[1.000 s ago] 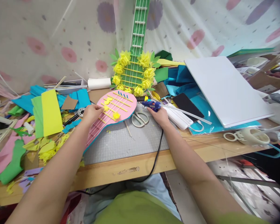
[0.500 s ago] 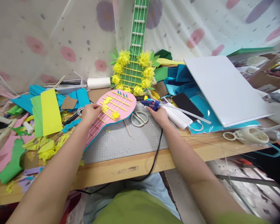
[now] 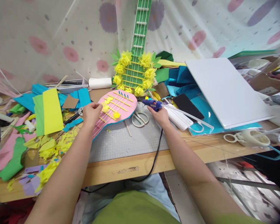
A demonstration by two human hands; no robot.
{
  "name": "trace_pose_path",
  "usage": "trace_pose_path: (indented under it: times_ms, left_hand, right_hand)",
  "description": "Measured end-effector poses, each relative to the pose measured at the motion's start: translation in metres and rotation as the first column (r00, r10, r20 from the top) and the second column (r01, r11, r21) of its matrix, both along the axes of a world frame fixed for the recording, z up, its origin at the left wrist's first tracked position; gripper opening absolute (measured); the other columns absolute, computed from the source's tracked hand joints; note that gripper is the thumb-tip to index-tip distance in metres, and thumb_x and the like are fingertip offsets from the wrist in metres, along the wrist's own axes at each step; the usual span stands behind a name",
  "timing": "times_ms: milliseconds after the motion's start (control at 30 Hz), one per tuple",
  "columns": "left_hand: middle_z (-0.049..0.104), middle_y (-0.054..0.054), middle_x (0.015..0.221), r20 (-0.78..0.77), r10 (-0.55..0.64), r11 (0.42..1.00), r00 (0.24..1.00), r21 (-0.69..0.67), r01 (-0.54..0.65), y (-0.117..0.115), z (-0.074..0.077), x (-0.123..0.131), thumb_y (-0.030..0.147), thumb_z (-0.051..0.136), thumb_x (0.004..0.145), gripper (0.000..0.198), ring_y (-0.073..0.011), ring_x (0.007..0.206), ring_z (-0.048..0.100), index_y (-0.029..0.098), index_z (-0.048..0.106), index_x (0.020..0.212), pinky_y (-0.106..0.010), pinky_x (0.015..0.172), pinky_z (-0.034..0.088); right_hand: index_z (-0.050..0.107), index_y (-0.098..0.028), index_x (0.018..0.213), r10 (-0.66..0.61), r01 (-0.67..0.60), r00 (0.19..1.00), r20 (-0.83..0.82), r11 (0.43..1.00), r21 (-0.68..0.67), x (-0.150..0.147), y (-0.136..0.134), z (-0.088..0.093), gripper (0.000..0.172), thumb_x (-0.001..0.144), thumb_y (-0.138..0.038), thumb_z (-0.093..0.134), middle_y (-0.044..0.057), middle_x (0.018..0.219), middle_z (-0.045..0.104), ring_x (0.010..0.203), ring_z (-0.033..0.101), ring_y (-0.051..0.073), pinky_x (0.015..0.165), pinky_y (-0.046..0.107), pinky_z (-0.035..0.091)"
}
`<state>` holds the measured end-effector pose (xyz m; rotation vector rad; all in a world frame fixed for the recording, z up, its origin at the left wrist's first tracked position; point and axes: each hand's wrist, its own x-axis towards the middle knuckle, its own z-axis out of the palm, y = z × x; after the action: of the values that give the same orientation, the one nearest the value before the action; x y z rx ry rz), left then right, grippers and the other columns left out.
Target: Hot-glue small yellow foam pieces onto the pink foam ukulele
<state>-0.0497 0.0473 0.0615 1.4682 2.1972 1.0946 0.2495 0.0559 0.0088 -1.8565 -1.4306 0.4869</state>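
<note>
Head view: left hand at pink paper guitar, fingertips by yellow flower; can't tell if grip is closed on anything. Right hand holding blue glue gun. Guitar over cutting mat on bench, scissors just beside.

I'm in what looks like a craft workshop: my wooden bench carries a gridded cutting mat, scissors and heaps of coloured paper, and my right hand holds a glue gun.
</note>
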Motion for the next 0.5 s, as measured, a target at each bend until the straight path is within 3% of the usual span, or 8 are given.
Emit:
trace_pose_path:
  times_ms: [267, 500]
  left_hand:
    - [0.065, -0.001, 0.066, 0.301, -0.032, 0.973, 0.953, 0.227, -0.039, -0.002, -0.025, 0.011, 0.031, 0.063, 0.060, 0.017, -0.0145, 0.063, 0.058, 0.016, 0.067, 0.068, -0.028, 0.065, 0.045]
    - [0.062, 0.000, 0.066, 0.329, -0.064, 0.913, 0.942, 0.401, -0.078, -0.011, -0.037, 0.031, 0.033, 0.063, 0.063, 0.019, -0.0099, 0.057, 0.051, 0.016, 0.066, 0.070, -0.024, 0.059, 0.041]
  right_hand:
    - [0.069, -0.014, 0.076, 0.009, -0.002, 0.992, -0.127, 0.998, 0.059, -0.004, -0.001, 0.001, 0.047, 0.069, -0.060, 0.062, 0.014, 0.077, 0.071, 0.078, 0.066, 0.028, 0.073, 0.037, 0.047]
    - [0.066, -0.015, 0.070, 0.049, -0.017, 0.953, -0.300, 0.994, 0.111, -0.013, -0.009, 0.001, 0.051, 0.066, -0.066, 0.059, 0.007, 0.058, 0.062, 0.063, 0.062, 0.022, 0.062, 0.033, 0.047]
